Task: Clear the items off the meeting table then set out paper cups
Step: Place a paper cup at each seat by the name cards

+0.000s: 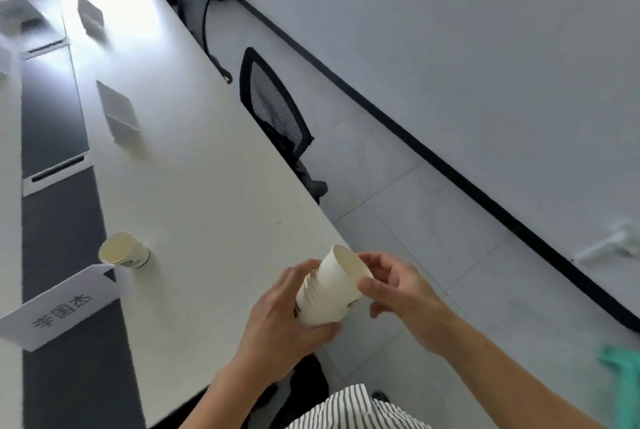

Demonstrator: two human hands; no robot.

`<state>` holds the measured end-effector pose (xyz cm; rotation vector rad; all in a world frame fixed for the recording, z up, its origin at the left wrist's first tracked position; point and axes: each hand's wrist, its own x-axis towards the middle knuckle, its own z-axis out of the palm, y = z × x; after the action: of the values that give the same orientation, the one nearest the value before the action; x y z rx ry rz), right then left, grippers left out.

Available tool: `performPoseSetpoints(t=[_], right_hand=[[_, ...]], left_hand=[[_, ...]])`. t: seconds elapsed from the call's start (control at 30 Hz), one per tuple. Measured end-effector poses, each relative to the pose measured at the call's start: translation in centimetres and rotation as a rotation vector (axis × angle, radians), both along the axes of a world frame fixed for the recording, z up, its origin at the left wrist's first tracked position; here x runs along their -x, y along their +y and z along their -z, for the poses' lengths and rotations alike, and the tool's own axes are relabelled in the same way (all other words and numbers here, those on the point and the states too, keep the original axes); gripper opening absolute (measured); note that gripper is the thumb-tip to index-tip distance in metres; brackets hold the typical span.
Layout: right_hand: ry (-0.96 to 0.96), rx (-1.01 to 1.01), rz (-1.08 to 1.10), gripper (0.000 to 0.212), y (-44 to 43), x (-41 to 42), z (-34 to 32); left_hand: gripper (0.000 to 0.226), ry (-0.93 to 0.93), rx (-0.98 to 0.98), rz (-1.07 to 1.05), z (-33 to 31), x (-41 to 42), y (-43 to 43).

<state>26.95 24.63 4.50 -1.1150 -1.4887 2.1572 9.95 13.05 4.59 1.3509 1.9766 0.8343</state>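
Holding the cup stack (330, 292) just off the surface (194, 169) corner: left hand (273, 324) fingers wrapped round its base, right hand (405, 293) fingers pinching the top rim. One cup (124, 252) stands beside the name card (59, 311).

Curled left hand (277, 323) beside right hand (398, 293)
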Motion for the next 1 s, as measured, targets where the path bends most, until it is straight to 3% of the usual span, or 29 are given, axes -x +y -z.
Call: performPoseSetpoints(t=[0.13,0.27,0.4,0.67,0.83,1.0], right_hand=[[-0.018,-0.077,0.308,0.07,-0.3,-5.7,0.3],[0.102,-0.074,0.674,0.065,2.5,-11.4,-0.1],[0.019,-0.189,0.88,0.064,6.1,-17.6,-0.1],[-0.277,-0.406,1.113,0.056,13.4,-25.8,-0.1],[-0.327,-0.423,1.174,0.056,19.4,-29.2,1.2],[-0.324,-0.429,1.098,0.057,29.9,-33.2,2.8]], left_hand=[[0.075,-0.02,0.041,0.16,0.2,-4.7,4.0],[0.075,0.001,0.078,0.258,0.8,-7.5,8.6],[0.079,-0.02,0.068,0.319,1.1,-9.9,15.1],[0.083,-0.081,-0.013,0.457,-1.0,-16.0,29.3],[0.083,-0.11,0.018,0.48,-0.9,-19.3,37.4],[0.079,-0.138,0.033,0.351,0.5,-22.5,46.4]])
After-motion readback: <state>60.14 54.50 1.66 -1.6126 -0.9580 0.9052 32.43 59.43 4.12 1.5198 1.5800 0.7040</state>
